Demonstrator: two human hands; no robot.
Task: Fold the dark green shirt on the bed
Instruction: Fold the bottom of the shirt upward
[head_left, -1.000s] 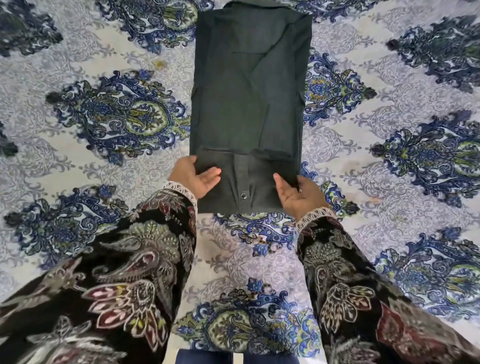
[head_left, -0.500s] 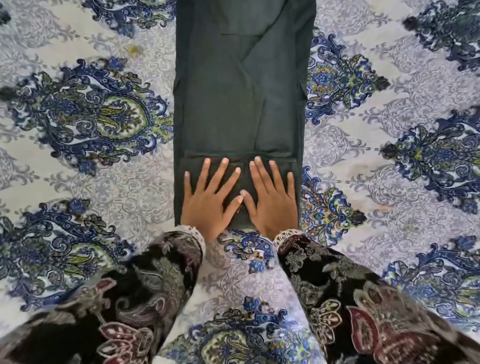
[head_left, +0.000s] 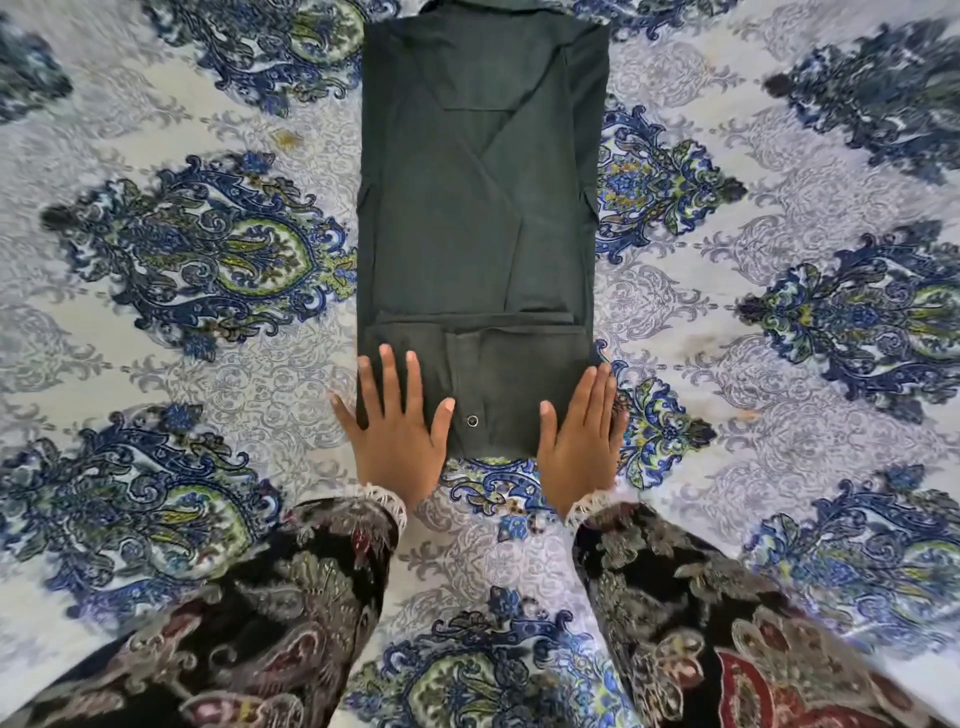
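While both hands lie flat and open on the near end of the shirt (head_left: 480, 208), gripping nothing, the fold under them is only pressed, not held. The shirt sits in the middle of the bed (head_left: 182, 374) as a long narrow strip running away from the person, sides turned in, its near hem doubled back into a short band with a snap (head_left: 472, 420) showing on it. The left hand (head_left: 397, 426) rests on the band's left corner with fingers spread, the little finger off the cloth on the sheet; the right hand (head_left: 579, 431) presses the right corner, fingers together, its outer edge at the cloth's edge. The risk, as I judge it, is that the band springs open or skews once the palms lift, since nothing pins it, and that pushing outward drags the tucked side layers out past the edge, widening the strip unevenly. A crooked band would carry through every fold after it. Half a second earlier the hands lay side by side at the centre of the band, thumbs almost touching; now they have slid apart to its two corners, baring the snap, and the far end of the shirt has come into view
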